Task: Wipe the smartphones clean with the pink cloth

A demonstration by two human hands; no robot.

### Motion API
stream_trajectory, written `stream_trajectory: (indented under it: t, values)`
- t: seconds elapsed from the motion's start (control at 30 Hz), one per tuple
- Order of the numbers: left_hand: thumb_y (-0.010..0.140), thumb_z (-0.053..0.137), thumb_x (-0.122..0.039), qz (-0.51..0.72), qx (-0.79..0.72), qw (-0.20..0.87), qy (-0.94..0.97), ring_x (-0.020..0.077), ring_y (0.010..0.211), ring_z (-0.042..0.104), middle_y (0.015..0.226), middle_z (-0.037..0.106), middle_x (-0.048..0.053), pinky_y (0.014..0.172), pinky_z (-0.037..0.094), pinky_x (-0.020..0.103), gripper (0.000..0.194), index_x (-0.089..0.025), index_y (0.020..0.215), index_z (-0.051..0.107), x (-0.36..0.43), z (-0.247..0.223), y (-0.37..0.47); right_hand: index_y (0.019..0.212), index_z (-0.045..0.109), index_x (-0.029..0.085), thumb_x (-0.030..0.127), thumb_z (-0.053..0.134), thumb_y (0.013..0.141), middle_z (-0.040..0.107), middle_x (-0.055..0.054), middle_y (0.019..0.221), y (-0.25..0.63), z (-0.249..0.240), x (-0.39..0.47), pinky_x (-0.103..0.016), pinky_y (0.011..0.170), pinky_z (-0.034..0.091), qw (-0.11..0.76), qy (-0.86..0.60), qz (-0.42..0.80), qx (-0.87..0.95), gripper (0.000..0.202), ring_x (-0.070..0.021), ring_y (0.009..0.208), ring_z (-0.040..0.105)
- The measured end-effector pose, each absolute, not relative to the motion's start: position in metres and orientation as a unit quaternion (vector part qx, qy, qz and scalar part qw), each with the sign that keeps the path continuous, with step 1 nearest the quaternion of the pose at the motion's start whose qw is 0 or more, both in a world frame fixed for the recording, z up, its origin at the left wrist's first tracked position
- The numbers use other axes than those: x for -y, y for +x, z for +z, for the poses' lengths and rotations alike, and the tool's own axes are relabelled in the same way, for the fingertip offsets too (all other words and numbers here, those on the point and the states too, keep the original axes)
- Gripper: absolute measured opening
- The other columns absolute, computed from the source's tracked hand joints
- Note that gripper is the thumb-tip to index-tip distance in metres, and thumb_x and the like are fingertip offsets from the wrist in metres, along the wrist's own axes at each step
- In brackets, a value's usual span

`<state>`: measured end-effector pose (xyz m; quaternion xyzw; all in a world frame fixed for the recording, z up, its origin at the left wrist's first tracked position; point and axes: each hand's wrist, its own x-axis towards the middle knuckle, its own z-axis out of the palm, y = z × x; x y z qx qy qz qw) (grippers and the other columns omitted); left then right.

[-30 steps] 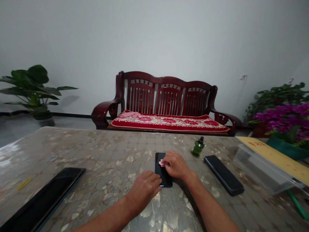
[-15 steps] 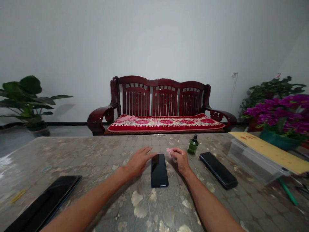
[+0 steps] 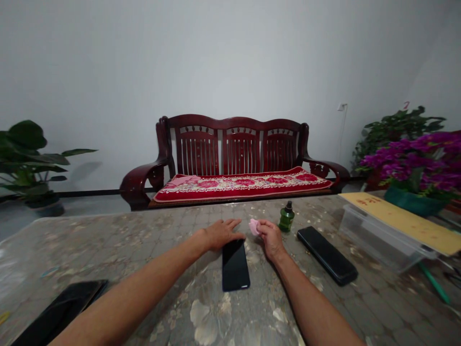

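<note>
- Reaching over a patterned tabletop (image 3: 173,298), a person's two bare arms meet around a smartphone (image 3: 235,269) lying flat, its black screen facing up, in the middle of the near part of the table.
- The left hand (image 3: 219,234) is at the phone's far end, fingers loosely spread and gripping nothing; the thumb is by the top edge, though whether it presses there I cannot tell.
- The right hand (image 3: 271,238) pinches a small crumpled pink cloth (image 3: 254,227) between thumb and fingers, to the right of the phone and apart from it.
- Just beyond that hand stands a green bottle (image 3: 286,218) with a black cap; a long black case (image 3: 327,254) lies to the right.
- The step in hand seems to be wiping the screen, at a pause between strokes.
- A further stroke would call for steadying the phone on the left and bringing the cloth flat onto the glass.
</note>
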<state>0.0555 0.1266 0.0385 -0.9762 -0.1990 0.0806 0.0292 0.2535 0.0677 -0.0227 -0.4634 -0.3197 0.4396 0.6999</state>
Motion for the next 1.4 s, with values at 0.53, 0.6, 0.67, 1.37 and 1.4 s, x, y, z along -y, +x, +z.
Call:
stream_trajectory:
  t: [0.53,0.6,0.67,1.37,1.4]
  values:
    - [0.058,0.078,-0.023,0.122,0.295,-0.043,-0.947,0.0364,0.129,0.052,0.142,0.049,0.014,0.102,0.047,0.047,0.083,-0.026,0.135,0.048,-0.138,0.042,0.000,0.070,0.073,0.017,0.029,0.074,0.053,0.064,0.001,0.061,0.254,-0.027,-0.069,-0.024,0.058,0.042,0.686,-0.454,0.460,0.335,0.021,-0.0127,0.057,0.053]
    - [0.057,0.079,-0.025,0.116,0.312,-0.061,-0.941,0.0333,0.124,0.054,0.136,0.053,0.012,0.102,0.048,0.042,0.082,-0.025,0.134,0.048,-0.133,0.042,-0.012,0.070,0.073,0.017,0.030,0.074,0.053,0.064,0.001,0.062,0.255,-0.027,-0.069,-0.024,0.058,0.042,0.683,-0.456,0.459,0.340,0.022,-0.0126,0.058,0.053]
    - [0.059,0.078,-0.027,0.099,0.333,-0.070,-0.935,0.0321,0.124,0.055,0.134,0.054,0.011,0.103,0.047,0.041,0.080,-0.024,0.133,0.049,-0.126,0.040,-0.022,0.070,0.073,0.017,0.030,0.074,0.053,0.064,0.001,0.062,0.255,-0.027,-0.069,-0.024,0.058,0.042,0.676,-0.457,0.458,0.351,0.022,-0.0122,0.058,0.052]
    - [0.070,0.082,-0.036,-0.215,0.427,-0.221,-0.850,0.0348,0.133,0.049,0.144,0.054,0.017,0.113,0.037,0.050,0.087,-0.019,0.146,0.043,-0.053,-0.022,-0.052,0.081,0.071,0.021,0.025,0.058,0.085,0.067,-0.002,0.085,0.228,0.019,-0.040,-0.025,0.070,0.037,0.380,-0.594,0.130,0.698,0.014,-0.0166,0.080,0.058]
    - [0.070,0.083,-0.037,-0.220,0.422,-0.224,-0.851,0.0347,0.130,0.052,0.142,0.057,0.016,0.112,0.038,0.050,0.087,-0.020,0.146,0.044,-0.054,-0.024,-0.052,0.083,0.071,0.021,0.022,0.057,0.088,0.067,-0.002,0.087,0.226,0.022,-0.037,-0.025,0.071,0.037,0.332,-0.600,0.090,0.723,0.015,-0.0164,0.081,0.058]
